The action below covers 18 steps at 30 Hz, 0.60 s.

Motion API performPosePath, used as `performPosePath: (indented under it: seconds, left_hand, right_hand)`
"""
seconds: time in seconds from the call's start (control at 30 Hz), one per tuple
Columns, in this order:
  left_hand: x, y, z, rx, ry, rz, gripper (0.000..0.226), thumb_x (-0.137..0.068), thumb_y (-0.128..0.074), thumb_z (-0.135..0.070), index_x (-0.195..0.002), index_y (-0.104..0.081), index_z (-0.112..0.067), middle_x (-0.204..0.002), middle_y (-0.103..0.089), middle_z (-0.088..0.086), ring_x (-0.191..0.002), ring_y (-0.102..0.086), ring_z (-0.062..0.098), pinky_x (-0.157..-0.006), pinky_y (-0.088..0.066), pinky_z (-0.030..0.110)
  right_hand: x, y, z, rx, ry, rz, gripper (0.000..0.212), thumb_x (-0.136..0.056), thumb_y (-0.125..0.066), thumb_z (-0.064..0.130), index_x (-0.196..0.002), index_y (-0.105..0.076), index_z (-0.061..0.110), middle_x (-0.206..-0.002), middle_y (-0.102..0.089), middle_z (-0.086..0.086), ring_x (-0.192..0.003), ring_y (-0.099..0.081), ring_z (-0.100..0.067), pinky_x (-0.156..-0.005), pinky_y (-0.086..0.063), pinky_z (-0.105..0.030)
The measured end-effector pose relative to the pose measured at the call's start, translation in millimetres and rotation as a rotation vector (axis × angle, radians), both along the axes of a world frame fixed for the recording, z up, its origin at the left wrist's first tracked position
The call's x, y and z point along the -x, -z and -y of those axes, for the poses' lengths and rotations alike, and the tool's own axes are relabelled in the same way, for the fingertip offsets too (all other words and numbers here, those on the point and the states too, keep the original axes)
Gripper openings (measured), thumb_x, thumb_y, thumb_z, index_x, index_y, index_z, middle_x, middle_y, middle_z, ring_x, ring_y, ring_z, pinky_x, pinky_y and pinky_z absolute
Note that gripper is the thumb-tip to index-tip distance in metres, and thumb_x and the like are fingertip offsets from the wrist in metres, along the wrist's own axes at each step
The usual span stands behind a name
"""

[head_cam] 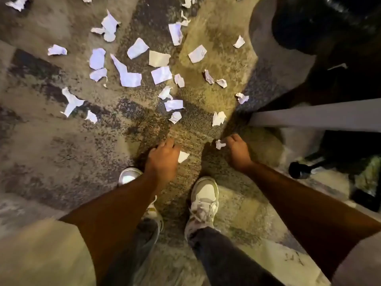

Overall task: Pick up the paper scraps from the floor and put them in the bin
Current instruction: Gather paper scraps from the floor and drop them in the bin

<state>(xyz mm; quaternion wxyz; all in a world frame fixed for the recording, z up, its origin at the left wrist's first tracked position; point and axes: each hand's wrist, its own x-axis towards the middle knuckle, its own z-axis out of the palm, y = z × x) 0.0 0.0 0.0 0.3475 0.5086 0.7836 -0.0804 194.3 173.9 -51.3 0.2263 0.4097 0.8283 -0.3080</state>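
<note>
Several torn white paper scraps (pixel 127 73) lie scattered over the patterned carpet ahead of me. My right hand (pixel 237 150) is closed around a small crumpled scrap (pixel 220 144) that sticks out past the fingertips. My left hand (pixel 164 156) hangs with curled fingers over the floor; a flat scrap (pixel 183 156) shows at its right edge, and I cannot tell whether the hand holds it. A dark round bin (pixel 321 23) with a black liner stands at the top right.
My two white sneakers (pixel 204 201) stand on the carpet below my hands. A grey bar (pixel 313 118) crosses the right side. A black chair base with a caster (pixel 301 170) sits at the right edge.
</note>
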Motion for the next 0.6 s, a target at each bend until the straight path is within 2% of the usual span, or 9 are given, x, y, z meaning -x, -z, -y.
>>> performPosePath:
  seconds: [0.13, 0.2, 0.27, 0.4, 0.47, 0.53, 0.6]
  left_hand:
    - [-10.5, 52.6, -9.7, 0.044, 0.020, -0.005, 0.058, -0.087, -0.070, -0.033, -0.139, -0.043, -0.026, -0.147, -0.036, 0.003, -0.131, -0.044, 0.027, -0.092, -0.050, 0.043]
    - [-17.1, 73.3, -13.3, 0.061, 0.052, -0.015, 0.060, -0.086, -0.072, -0.032, -0.138, -0.041, -0.029, -0.146, -0.034, 0.003, -0.133, -0.040, 0.027, -0.092, -0.050, 0.043]
    - [-21.2, 91.0, -13.0, 0.057, 0.073, -0.049, 0.066, -0.083, -0.076, -0.025, -0.138, -0.039, -0.029, -0.146, -0.034, 0.004, -0.131, -0.041, 0.026, -0.091, -0.051, 0.041]
    - [-15.0, 115.2, -11.4, 0.052, 0.118, -0.093, 0.083, -0.071, -0.086, -0.018, -0.133, -0.032, -0.023, -0.139, -0.040, 0.008, -0.121, -0.048, 0.026, -0.086, -0.055, 0.039]
    - [-7.8, 121.5, -14.4, 0.037, 0.130, -0.075, 0.080, -0.071, -0.085, -0.015, -0.129, -0.031, -0.021, -0.131, -0.044, 0.008, -0.115, -0.051, 0.025, -0.081, -0.058, 0.038]
    - [-6.3, 123.6, -16.8, 0.042, 0.127, -0.020, 0.067, -0.078, -0.077, -0.003, -0.126, -0.032, -0.018, -0.126, -0.048, 0.011, -0.108, -0.056, 0.026, -0.077, -0.060, 0.036]
    - [-6.1, 127.0, -15.1, 0.050, 0.115, 0.036, 0.059, -0.084, -0.066, 0.005, -0.129, -0.034, -0.016, -0.121, -0.057, 0.013, -0.100, -0.063, 0.025, -0.078, -0.060, 0.034]
  right_hand:
    - [-0.6, 48.8, -0.1, -0.016, 0.032, -0.013, 0.045, -0.077, -0.059, 0.017, -0.114, -0.070, -0.006, -0.116, -0.057, -0.032, -0.099, -0.062, -0.045, -0.083, -0.051, -0.044]
    - [0.0, 69.9, -1.6, -0.046, -0.039, -0.006, 0.039, -0.083, -0.070, 0.015, -0.120, -0.068, 0.004, -0.122, -0.053, -0.025, -0.103, -0.060, -0.040, -0.086, -0.054, -0.042]
    - [-3.0, 88.7, -1.6, -0.103, -0.104, 0.020, 0.047, -0.076, -0.081, 0.013, -0.120, -0.065, 0.013, -0.121, -0.050, -0.017, -0.101, -0.060, -0.040, -0.081, -0.057, -0.046]
    - [-5.5, 112.9, 2.7, -0.141, -0.138, 0.027, 0.043, -0.074, -0.077, 0.003, -0.113, -0.059, 0.008, -0.115, -0.049, -0.017, -0.094, -0.057, -0.037, -0.073, -0.056, -0.045]
    - [-5.3, 116.0, -0.8, -0.149, -0.145, -0.036, 0.031, -0.079, -0.073, 0.000, -0.107, -0.061, 0.006, -0.110, -0.052, -0.018, -0.088, -0.059, -0.037, -0.069, -0.055, -0.045]
    - [-6.8, 117.2, -8.8, -0.109, -0.147, -0.128, 0.018, -0.081, -0.069, -0.002, -0.097, -0.064, 0.006, -0.101, -0.057, -0.017, -0.081, -0.062, -0.038, -0.067, -0.056, -0.046]
    - [-0.3, 111.0, -16.9, -0.064, -0.093, -0.188, 0.012, -0.087, -0.067, 0.001, -0.097, -0.066, 0.008, -0.097, -0.063, -0.013, -0.083, -0.064, -0.030, -0.072, -0.055, -0.040]
